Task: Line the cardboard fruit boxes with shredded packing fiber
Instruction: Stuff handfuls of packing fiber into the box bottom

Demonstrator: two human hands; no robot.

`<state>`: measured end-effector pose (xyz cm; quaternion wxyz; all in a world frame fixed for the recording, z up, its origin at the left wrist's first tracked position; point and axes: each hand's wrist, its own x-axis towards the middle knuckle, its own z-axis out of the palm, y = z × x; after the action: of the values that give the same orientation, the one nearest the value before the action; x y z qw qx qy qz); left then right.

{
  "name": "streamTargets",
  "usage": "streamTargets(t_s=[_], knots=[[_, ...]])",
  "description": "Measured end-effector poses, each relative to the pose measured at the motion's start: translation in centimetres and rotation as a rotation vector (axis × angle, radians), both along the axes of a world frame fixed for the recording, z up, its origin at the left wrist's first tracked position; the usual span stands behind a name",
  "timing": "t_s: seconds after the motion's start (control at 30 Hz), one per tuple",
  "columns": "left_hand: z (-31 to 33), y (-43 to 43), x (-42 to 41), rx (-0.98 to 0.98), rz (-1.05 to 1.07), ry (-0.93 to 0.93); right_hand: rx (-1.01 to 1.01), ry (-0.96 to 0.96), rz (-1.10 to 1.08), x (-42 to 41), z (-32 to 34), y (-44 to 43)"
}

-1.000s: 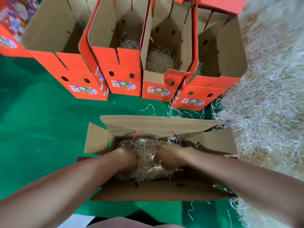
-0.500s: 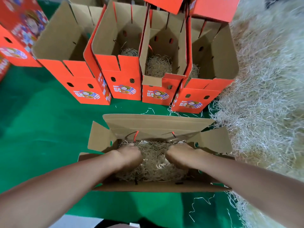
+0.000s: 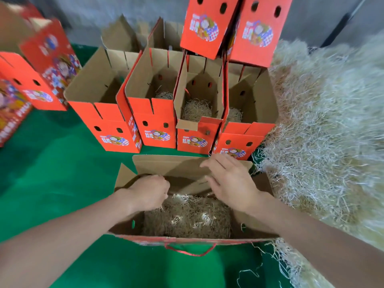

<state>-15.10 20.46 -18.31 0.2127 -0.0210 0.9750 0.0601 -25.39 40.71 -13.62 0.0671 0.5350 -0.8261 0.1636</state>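
**Head view**

1. Arm pose. Both bare forearms enter from 6 o'clock and converge on the near box point(image 3: 145, 239), which lies open at the centre of the green cover point(image 3: 52, 173).
2. Left hand point(image 3: 148, 193). It is held knuckles up at the 9 o'clock end of the box opening, with the fingers curled downward into the shredded fiber point(image 3: 187, 219). Loose strands show at the fingertips. Whether the fingers clamp any of them cannot be told.
3. Right hand point(image 3: 232, 183). It is held palm down at the 2 o'clock corner of the opening. The fingers point(image 3: 209, 165) are straight and spread apart, extending over the far flap point(image 3: 176, 165). It grips nothing.
4. Task material. The fiber forms a flattened pad across the box floor. A red rope handle point(image 3: 192, 251) hangs from the near wall at 6 o'clock.
5. Surroundings. A row of four upright boxes point(image 3: 153, 129) stands at 12 o'clock, and small fiber nests are visible in the three right-hand ones. Two stacked boxes point(image 3: 207, 26) sit above the row. The bulk fiber heap point(image 3: 324, 142) lies at 3 o'clock.
6. Markings. Each orange-red panel carries a cartoon figure on a blue-and-white check. The printed characters are too blurred to read.
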Motion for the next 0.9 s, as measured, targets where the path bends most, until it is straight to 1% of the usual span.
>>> streamTargets(t_s=[0.03, 0.1, 0.17, 0.2, 0.23, 0.3, 0.37, 0.47, 0.5, 0.6, 0.7, 0.77, 0.83, 0.87, 0.9], knots=[[0.3, 0.0, 0.5, -0.084, -0.031, 0.014, -0.021, 0.069, -0.035, -0.2, 0.3, 0.1], [0.9, -0.7, 1.3, -0.238, -0.112, -0.048, 0.012, 0.107, -0.128, -0.9, 0.9, 0.2], [1.7, -1.9, 2.1, -0.26, -0.14, -0.139, 0.118, 0.089, -0.247, -2.0, 1.2, 0.2], [2.2, -2.5, 2.5, -0.232, -0.119, -0.167, 0.224, 0.044, -0.299, -2.8, 1.4, 0.3], [2.8, -3.2, 2.7, -0.191, -0.085, -0.172, 0.323, -0.043, -0.338, -3.5, 1.6, 0.3], [4.4, -4.1, 3.0, -0.153, -0.022, -0.137, 0.486, -0.204, -0.328, -4.7, 2.0, 0.2], [6.0, -5.1, 2.8, -0.136, 0.072, -0.084, 0.481, -0.225, -0.276, -5.0, 2.1, -0.3], [8.1, -6.1, 2.7, -0.091, 0.314, -0.014, 0.423, -0.275, -0.263, -4.4, 1.8, -2.0], [8.5, -6.3, 2.7, -0.098, 0.359, 0.027, 0.404, -0.293, -0.261, -4.2, 1.7, -2.8], [8.6, -5.5, 3.6, -0.1, 0.483, 0.227, 0.34, -0.331, -0.254, -3.5, 1.6, -6.1], [7.3, -4.4, 5.2, -0.115, 0.677, 0.466, 0.208, -0.449, -0.251, -2.5, 1.8, -9.5], [6.3, -3.6, 6.1, -0.038, 0.86, 0.631, 0.152, -0.586, -0.198, -2.0, 1.7, -10.7], [6.1, -2.2, 6.4, 0.194, 1.107, 0.757, 0.105, -0.834, -0.147, -1.8, 1.7, -10.9], [5.9, -1.4, 6.3, 0.326, 1.224, 0.788, 0.097, -0.95, -0.128, -1.9, 1.8, -10.7], [5.8, -0.7, 6.0, 0.455, 1.326, 0.779, 0.115, -1.032, -0.117, -2.1, 1.8, -10.2]])
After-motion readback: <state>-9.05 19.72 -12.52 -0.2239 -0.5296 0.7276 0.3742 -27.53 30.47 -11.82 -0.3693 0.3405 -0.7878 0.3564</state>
